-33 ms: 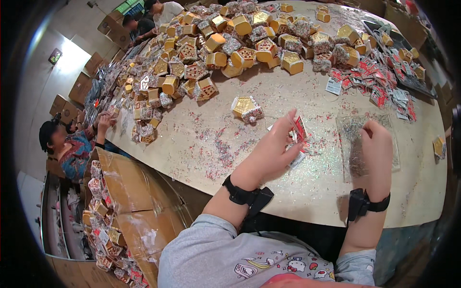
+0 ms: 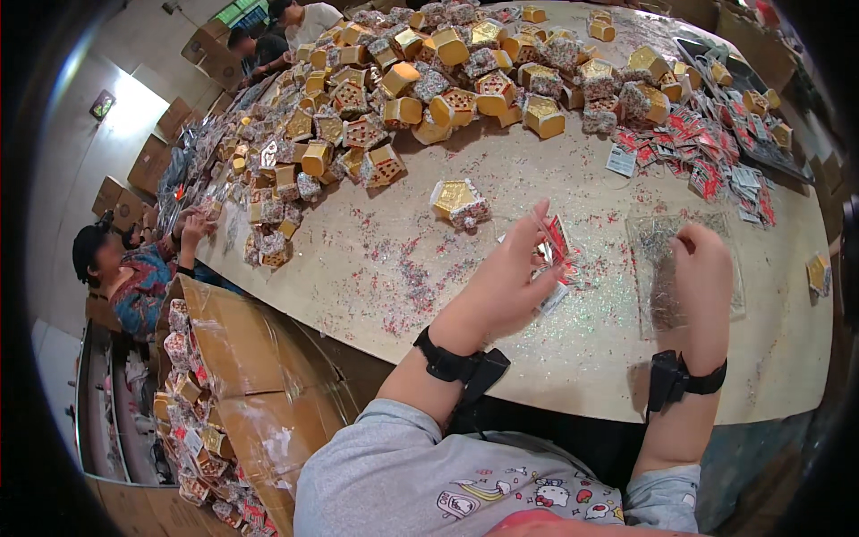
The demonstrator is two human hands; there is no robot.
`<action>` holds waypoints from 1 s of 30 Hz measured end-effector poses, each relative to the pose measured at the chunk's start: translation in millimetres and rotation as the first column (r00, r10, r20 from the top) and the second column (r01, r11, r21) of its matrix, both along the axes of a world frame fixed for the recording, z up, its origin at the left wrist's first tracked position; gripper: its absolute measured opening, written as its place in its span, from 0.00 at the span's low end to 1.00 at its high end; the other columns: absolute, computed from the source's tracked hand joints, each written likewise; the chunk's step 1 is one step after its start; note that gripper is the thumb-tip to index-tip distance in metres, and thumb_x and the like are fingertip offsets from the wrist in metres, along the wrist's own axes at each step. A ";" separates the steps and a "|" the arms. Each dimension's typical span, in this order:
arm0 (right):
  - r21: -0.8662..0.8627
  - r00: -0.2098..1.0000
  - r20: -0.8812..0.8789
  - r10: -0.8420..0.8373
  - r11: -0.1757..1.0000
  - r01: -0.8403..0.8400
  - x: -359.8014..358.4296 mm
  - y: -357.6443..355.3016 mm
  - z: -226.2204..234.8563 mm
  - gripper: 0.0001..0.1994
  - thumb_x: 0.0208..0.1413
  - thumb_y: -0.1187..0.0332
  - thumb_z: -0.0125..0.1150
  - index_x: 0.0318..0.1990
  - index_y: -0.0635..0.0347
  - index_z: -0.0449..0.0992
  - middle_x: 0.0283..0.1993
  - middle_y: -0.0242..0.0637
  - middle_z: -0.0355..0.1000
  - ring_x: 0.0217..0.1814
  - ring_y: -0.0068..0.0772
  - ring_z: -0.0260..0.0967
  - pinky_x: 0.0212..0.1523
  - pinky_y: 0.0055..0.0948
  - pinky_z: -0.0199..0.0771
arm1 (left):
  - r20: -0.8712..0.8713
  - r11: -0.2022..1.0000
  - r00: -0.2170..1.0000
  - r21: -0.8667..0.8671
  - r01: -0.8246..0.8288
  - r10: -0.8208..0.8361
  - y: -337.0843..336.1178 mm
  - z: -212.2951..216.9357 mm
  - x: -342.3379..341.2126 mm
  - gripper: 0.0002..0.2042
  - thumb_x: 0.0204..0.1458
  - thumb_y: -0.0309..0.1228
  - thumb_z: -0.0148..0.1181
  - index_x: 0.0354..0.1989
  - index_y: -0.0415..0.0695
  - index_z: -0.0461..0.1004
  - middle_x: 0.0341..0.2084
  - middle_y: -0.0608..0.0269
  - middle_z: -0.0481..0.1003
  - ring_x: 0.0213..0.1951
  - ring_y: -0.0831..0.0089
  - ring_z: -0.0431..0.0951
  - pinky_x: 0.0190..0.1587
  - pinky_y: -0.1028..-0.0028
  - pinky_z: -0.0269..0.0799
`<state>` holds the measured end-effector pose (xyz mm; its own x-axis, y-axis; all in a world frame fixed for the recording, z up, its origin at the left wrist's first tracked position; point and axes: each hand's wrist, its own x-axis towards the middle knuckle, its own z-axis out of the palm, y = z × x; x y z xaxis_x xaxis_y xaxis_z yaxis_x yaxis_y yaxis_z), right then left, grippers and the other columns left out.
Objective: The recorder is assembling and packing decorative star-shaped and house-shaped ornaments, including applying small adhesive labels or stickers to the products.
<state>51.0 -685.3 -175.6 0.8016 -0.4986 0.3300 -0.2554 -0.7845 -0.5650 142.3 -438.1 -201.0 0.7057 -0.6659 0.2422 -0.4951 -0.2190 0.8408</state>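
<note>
My left hand (image 2: 506, 282) holds a small flat red and white packet (image 2: 557, 240) by its edge, just above the glitter-strewn table (image 2: 420, 295). My right hand (image 2: 702, 268) lies curled on a clear plastic bag (image 2: 651, 242) of silvery shreds that is flat on the table, fingers pinching its top. Both wrists wear black straps. A single gold hexagonal box (image 2: 458, 199) with a patterned side sits just beyond my left hand.
A large heap of gold and patterned boxes (image 2: 447, 80) fills the far table. Red and white packets (image 2: 707, 148) lie scattered far right. An open cardboard carton (image 2: 246, 376) of finished boxes stands at my left. A seated person (image 2: 125, 273) works at the left edge; others sit at the far end.
</note>
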 end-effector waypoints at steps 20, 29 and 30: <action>0.275 0.779 0.406 0.478 0.749 -0.603 2.8 82.9 -7.4 0.05 0.45 0.81 0.58 0.31 0.66 0.71 0.29 0.42 0.71 0.29 0.38 0.71 0.32 0.27 0.70 | 0.165 0.954 0.967 -0.197 0.228 -0.197 0.9 8.2 -7.7 0.21 0.47 0.23 0.54 0.53 0.43 0.68 0.57 0.51 0.57 0.56 0.57 0.62 0.57 0.62 0.59; 0.543 0.775 0.501 0.385 0.558 -0.628 0.2 95.5 -22.5 0.06 0.47 0.81 0.59 0.33 0.64 0.73 0.32 0.37 0.71 0.32 0.27 0.70 0.34 0.23 0.69 | 0.266 0.947 0.951 -0.234 0.221 -0.157 5.1 19.1 -14.0 0.20 0.43 0.15 0.45 0.44 0.41 0.76 0.42 0.57 0.63 0.38 0.69 0.66 0.43 0.74 0.64; 0.565 0.779 0.511 0.364 0.541 -0.623 -0.6 96.7 -23.3 0.06 0.47 0.81 0.59 0.34 0.64 0.73 0.32 0.36 0.72 0.33 0.25 0.69 0.34 0.22 0.70 | 0.279 0.946 0.946 -0.227 0.233 -0.167 6.7 22.7 -15.8 0.21 0.42 0.15 0.44 0.44 0.41 0.76 0.40 0.58 0.64 0.37 0.69 0.66 0.41 0.75 0.64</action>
<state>50.3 -588.6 -198.9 0.9118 -0.2282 0.3414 0.3298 -0.0883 -0.9399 126.5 -431.4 -178.3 0.4575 -0.6794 0.5737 -0.7091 0.1106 0.6964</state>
